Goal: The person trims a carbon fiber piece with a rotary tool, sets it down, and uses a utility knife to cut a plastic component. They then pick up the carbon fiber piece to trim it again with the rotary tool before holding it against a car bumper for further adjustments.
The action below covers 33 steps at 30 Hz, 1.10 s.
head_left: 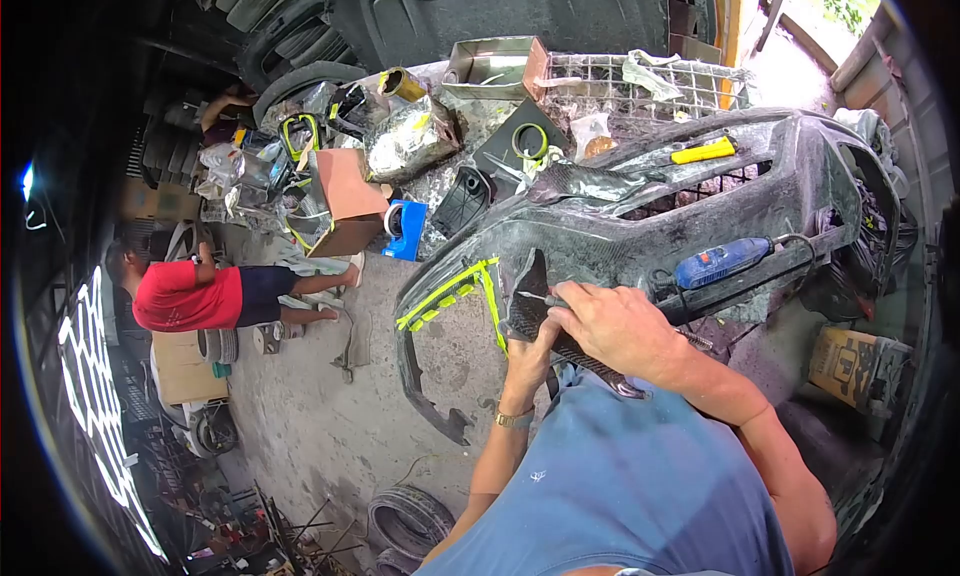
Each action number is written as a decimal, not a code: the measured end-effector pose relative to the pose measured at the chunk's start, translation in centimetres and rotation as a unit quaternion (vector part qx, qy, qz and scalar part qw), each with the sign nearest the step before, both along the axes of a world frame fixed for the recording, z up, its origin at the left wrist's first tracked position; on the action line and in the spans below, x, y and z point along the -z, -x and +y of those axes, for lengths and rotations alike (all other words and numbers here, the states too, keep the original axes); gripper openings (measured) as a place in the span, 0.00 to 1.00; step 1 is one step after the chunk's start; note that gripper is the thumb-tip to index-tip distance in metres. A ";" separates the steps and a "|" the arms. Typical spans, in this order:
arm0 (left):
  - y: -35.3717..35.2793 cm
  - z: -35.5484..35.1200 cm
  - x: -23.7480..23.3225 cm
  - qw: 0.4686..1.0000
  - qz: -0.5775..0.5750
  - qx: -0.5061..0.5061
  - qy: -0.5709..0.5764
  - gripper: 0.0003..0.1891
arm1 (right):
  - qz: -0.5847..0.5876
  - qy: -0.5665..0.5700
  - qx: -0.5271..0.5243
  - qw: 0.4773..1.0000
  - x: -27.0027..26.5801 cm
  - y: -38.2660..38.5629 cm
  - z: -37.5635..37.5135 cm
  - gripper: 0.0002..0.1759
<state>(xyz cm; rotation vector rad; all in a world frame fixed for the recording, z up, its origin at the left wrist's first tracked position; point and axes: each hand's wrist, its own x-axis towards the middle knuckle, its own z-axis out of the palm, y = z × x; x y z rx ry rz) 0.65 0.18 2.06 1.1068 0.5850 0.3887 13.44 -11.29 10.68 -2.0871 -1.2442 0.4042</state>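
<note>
My left hand (pixel 532 354), with a watch at the wrist, is closed around a dark, carbon-patterned trim piece (pixel 527 291) in front of my body. The piece's lower end (pixel 600 368) comes out beneath my hands, towards my blue shirt. My right hand (pixel 622 326) lies over it with the fingers pinched together. A thin, pointed tip shows at those fingers, against the piece; the rest of that tool is hidden. Just beyond my hands is a large, dusty dark bumper (pixel 590 231), with bright yellow-green tape (pixel 450 294) along its left part.
On the bumper lie a blue rotary tool (pixel 722 264) with a flexible shaft and a yellow-handled cutter (pixel 703 152). Behind are a tape roll (pixel 530 141), a blue tape dispenser (pixel 405 230) and a cardboard box (pixel 345 204). A person in red (pixel 195 294) stands at left; tyres (pixel 408 521) lie below.
</note>
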 end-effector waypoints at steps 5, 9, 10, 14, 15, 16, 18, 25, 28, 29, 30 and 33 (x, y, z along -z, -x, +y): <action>-0.9 1.4 -0.2 0.968 -0.047 0.004 0.245 0.14 | 0.095 -0.043 0.046 0.994 0.4 -2.2 -1.7 0.14; -0.6 1.9 0.8 0.922 -0.086 0.046 0.374 0.25 | 0.152 -0.052 0.106 0.981 1.4 -4.1 -4.2 0.13; -0.6 1.8 0.7 0.922 -0.089 0.044 0.375 0.25 | 0.163 -0.059 0.123 0.977 1.8 -4.5 -4.8 0.13; -0.6 1.9 1.3 0.895 -0.144 0.130 0.401 0.39 | 0.181 -0.057 0.165 0.968 3.0 -5.2 -7.0 0.13; -0.5 1.9 1.6 0.892 -0.144 0.138 0.406 0.44 | 0.167 -0.068 0.176 0.968 3.9 -5.2 -7.6 0.13; -0.4 1.8 1.8 0.888 -0.134 0.125 0.423 0.48 | 0.163 -0.057 0.183 0.968 4.5 -5.3 -8.2 0.13; -0.4 1.7 1.7 0.887 -0.134 0.125 0.424 0.48 | 0.155 -0.048 0.187 0.969 5.2 -5.4 -9.1 0.13; -0.9 0.9 0.1 0.913 -0.131 0.118 0.368 0.49 | 0.191 -0.039 0.209 0.958 5.5 -5.0 -10.0 0.11; -1.0 0.7 -0.7 0.922 -0.110 0.104 0.355 0.50 | 0.193 -0.032 0.205 0.959 5.2 -4.8 -9.7 0.11; -1.0 0.6 -1.1 0.929 -0.087 0.082 0.350 0.50 | 0.192 -0.032 0.204 0.960 5.3 -4.9 -9.6 0.11; -1.0 0.6 -1.2 0.929 -0.089 0.081 0.350 0.50 | 0.192 -0.034 0.199 0.960 5.7 -4.9 -9.6 0.11; -0.7 0.8 -1.3 0.934 -0.067 0.084 0.341 0.53 | 0.200 -0.033 0.192 0.960 6.1 -4.9 -9.3 0.12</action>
